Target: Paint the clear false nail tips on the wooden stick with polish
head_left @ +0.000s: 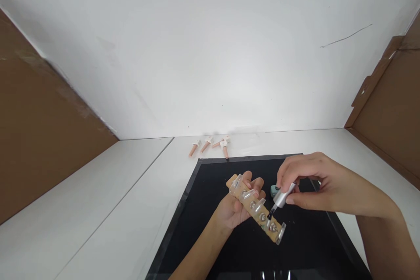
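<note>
My left hand point(231, 210) is closed around a tan wooden-looking strip point(246, 204) and holds it tilted above the black mat. Along the strip are small round metal mounts, some bearing clear nail tips point(259, 204); another clear tip point(281, 232) stands at the lower end. Between the thumb and fingers of my right hand point(316, 179) is a nail polish brush point(280, 199) with a silver cap. Its dark bristles point down at the strip, close to the mounts near the lower end; I cannot tell whether they touch. Partly hidden behind my right fingers is a small teal bottle point(273, 190).
The black mat point(193, 218) lies on a white table point(131, 201). Several pinkish sticks with white block ends point(207, 143) lie beyond its far edge. A white wall point(210, 61) rises behind, with brown cardboard panels point(42, 109) on both sides. Shiny reflections show at the bottom edge.
</note>
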Action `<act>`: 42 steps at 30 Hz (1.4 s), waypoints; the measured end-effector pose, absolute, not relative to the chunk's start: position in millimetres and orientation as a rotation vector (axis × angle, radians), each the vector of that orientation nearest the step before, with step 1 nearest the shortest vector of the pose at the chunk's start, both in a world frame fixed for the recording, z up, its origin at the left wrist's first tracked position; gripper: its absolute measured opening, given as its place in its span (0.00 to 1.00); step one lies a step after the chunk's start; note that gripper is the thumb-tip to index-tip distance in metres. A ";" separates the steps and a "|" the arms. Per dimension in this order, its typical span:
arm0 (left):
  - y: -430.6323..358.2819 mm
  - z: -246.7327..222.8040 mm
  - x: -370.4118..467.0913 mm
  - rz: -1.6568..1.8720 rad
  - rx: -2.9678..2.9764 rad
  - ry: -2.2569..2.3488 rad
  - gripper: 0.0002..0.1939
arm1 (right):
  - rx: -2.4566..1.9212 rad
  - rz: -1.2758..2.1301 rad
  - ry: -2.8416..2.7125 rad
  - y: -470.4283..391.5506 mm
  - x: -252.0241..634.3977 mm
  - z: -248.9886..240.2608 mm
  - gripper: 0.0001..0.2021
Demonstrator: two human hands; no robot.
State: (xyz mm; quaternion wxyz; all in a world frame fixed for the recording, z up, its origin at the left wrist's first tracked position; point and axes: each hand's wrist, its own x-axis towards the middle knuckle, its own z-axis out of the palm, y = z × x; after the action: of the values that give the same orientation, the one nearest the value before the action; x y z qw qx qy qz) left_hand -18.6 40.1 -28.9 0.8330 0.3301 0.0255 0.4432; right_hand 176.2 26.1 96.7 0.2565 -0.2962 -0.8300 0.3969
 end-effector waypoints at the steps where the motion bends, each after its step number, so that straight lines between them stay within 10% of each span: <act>1: 40.0 -29.0 -18.8 0.937 0.703 0.044 0.23 | -0.806 1.063 -2.253 25.7 176.9 96.9 0.08; 42: 37.9 -27.4 -19.8 0.947 0.671 -0.005 0.19 | -0.927 0.942 -2.092 26.8 188.4 95.6 0.07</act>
State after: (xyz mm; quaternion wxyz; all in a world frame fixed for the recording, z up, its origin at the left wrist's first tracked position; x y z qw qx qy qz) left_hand -19.8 37.9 -27.4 0.8362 0.3169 -0.0022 0.4475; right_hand 188.4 26.8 95.6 0.3272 -0.3539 -0.7988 0.3599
